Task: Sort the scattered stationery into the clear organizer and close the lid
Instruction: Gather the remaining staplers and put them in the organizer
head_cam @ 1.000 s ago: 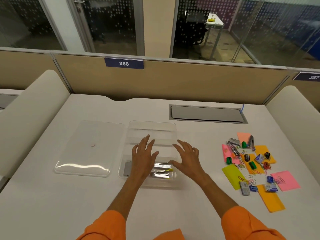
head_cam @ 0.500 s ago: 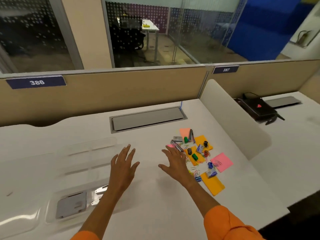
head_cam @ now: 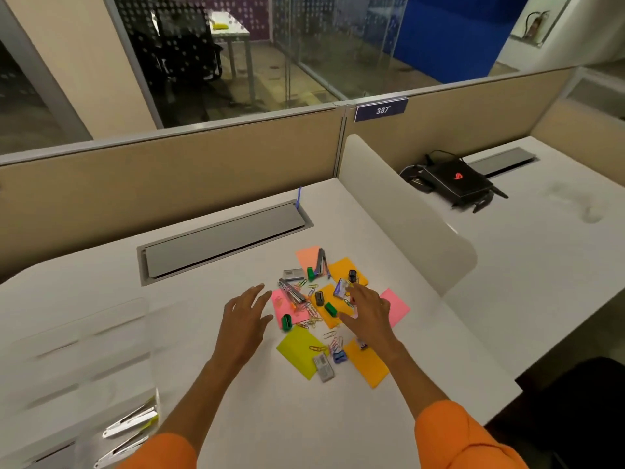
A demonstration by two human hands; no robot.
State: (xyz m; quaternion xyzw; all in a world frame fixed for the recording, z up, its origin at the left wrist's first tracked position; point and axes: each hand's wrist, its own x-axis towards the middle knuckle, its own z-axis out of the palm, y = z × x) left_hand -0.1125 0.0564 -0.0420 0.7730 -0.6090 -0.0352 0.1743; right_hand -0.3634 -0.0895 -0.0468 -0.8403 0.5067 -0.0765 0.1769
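An open-plan office: white desks point(head_cam: 101, 282) split by beige partitions point(head_cam: 169, 170) and a rounded white divider point(head_cam: 399, 211), with a blue plate numbered 387 point(head_cam: 381, 110) right of centre. A grey cable hatch point(head_cam: 223, 236) is set into the near desktop, with scattered stationery point(head_cam: 329, 309) near it. Behind glass walls point(head_cam: 321, 45) along the top stands a black swivel chair point(head_cam: 182, 52). A black device point(head_cam: 456, 179) lies on the right-hand desk.

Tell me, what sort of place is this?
Probably an open-plan office. White desks are split by tan partitions, one carrying a number plate reading 387. Behind them, glass walls enclose a room with an office chair.
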